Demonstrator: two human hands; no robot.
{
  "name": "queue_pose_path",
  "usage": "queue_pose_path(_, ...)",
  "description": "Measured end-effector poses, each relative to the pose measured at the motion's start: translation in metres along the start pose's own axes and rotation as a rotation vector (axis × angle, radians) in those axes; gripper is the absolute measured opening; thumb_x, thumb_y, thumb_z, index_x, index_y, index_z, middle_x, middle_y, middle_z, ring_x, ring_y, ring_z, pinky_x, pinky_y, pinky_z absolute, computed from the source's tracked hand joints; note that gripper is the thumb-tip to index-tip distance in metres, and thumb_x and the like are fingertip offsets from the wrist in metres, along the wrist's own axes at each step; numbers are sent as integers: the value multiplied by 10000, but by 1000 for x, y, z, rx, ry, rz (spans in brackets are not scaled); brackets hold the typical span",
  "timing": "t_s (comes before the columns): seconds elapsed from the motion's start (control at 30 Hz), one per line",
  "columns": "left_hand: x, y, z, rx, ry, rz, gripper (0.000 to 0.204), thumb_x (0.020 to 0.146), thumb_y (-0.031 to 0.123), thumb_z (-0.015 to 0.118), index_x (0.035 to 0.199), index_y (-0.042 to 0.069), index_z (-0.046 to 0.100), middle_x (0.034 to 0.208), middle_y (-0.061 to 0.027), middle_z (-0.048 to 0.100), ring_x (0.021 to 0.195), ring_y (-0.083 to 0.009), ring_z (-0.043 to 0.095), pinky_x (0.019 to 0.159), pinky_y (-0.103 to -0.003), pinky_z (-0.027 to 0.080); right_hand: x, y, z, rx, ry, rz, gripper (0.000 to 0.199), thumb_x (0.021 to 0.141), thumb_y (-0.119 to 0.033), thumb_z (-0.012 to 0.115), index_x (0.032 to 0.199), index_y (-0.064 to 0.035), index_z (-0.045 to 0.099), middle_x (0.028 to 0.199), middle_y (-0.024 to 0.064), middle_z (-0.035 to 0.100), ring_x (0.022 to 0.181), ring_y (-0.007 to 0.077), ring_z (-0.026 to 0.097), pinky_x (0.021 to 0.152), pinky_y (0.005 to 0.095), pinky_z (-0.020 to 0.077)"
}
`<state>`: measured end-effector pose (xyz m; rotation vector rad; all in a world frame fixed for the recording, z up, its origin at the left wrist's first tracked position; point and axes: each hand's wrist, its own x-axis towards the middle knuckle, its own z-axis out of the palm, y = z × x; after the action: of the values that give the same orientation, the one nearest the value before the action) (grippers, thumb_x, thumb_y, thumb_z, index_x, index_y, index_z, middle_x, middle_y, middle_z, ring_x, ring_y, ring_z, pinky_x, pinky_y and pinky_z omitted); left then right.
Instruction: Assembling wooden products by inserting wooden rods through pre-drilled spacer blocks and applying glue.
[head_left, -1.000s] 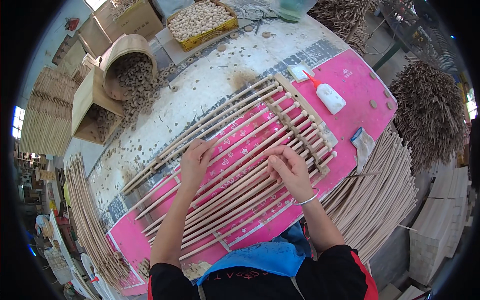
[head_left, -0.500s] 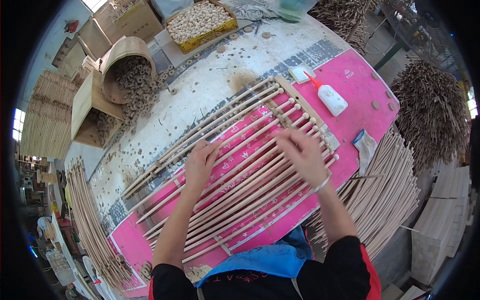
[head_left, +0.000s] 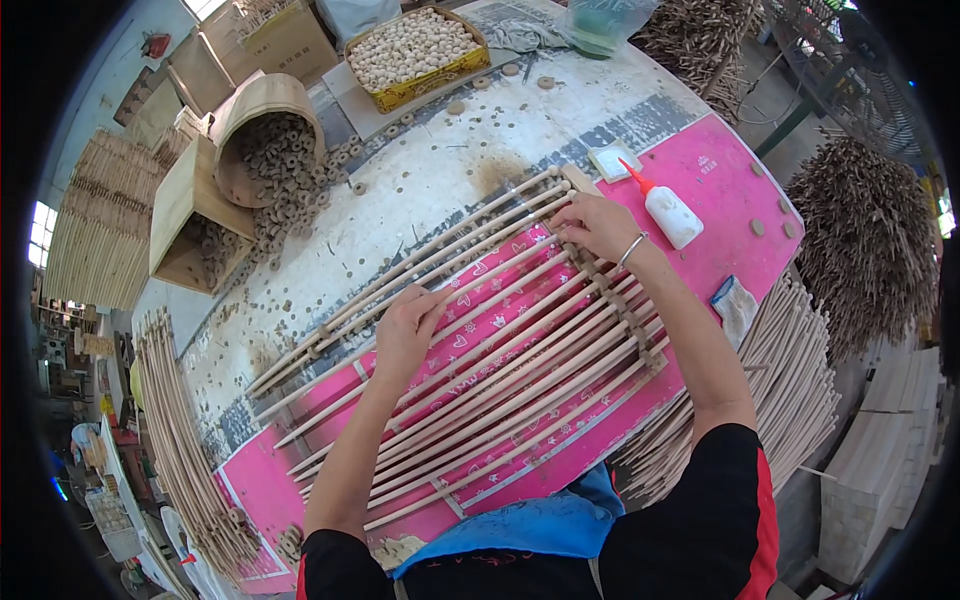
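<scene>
Long thin wooden rods (head_left: 520,328) lie side by side, slanting across the pink sheet. My left hand (head_left: 405,325) pinches one of the farther rods about midway along. At the right end of that rod, my right hand (head_left: 596,226) is closed, its fingertips covering the tip. A notched wooden strip (head_left: 622,300) runs under the right ends of the rods. My right hand and forearm hide most of the round wooden knobs there. Beyond, a few more rods (head_left: 420,262) lie together with small rings near their left ends.
A white glue bottle (head_left: 672,215) with a red nozzle stands right of my hand, near a white dish (head_left: 612,162). A wooden tub (head_left: 262,105) and box (head_left: 185,225) spill wooden rings at left. A yellow crate (head_left: 430,92) holds wooden balls. Rods are stacked at right (head_left: 740,400).
My right hand has moved away from me and slightly left, from over the knobbed ends to the end of a farther rod. My left hand keeps its pinch and has barely shifted.
</scene>
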<state>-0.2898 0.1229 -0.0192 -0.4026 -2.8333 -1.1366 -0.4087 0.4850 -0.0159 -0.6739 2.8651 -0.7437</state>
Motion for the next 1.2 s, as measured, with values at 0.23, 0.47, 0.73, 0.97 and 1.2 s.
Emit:
queue_pose_path(0.23, -6, 5, 6, 120, 13, 7, 237, 1006, 140, 729, 1225, 117, 817, 985, -76, 669, 932, -287, 681, 825, -408, 533, -1, 5, 3, 66, 39, 8, 194, 933, -278, 790, 1094, -184, 842, 992, 86, 730, 948, 289, 719, 816, 436, 564)
queue_pose_path(0.47, -13, -11, -5, 298, 212, 107, 386, 938, 90, 750, 1322, 126, 769, 1146, -65, 699, 1068, -286, 667, 926, -442, 489, -12, -5, -2, 84, 78, 97, 219, 961, -296, 772, 1130, -171, 836, 981, 95, 720, 922, 292, 716, 796, 434, 557)
queue_pose_path(0.73, -16, -48, -17, 546, 234, 175, 385, 898, 31, 691, 1258, 132, 781, 1127, -68, 684, 1101, -286, 657, 958, -444, 490, -41, -40, -5, 233, 214, 47, 260, 986, -214, 754, 1220, -109, 798, 892, 108, 663, 811, 257, 678, 750, 391, 534)
queue_pose_path(0.97, -45, -14, -36, 433, 351, 261, 452, 882, 35, 650, 1310, 143, 748, 1100, -111, 677, 1079, -319, 681, 898, -453, 560, -50, -116, 25, 712, 29, 83, 316, 1090, -215, 684, 1312, 5, 730, 842, 43, 689, 756, 131, 613, 670, 304, 501)
queue_pose_path(1.2, -135, 45, -76, 564, 273, 192, 429, 912, 123, 687, 1340, 134, 686, 1187, -65, 645, 1143, -252, 646, 1021, -406, 516, -54, -191, 83, 1558, -34, 376, 340, 1133, -388, 634, 1170, -60, 715, 814, -14, 625, 705, 79, 553, 596, 229, 420)
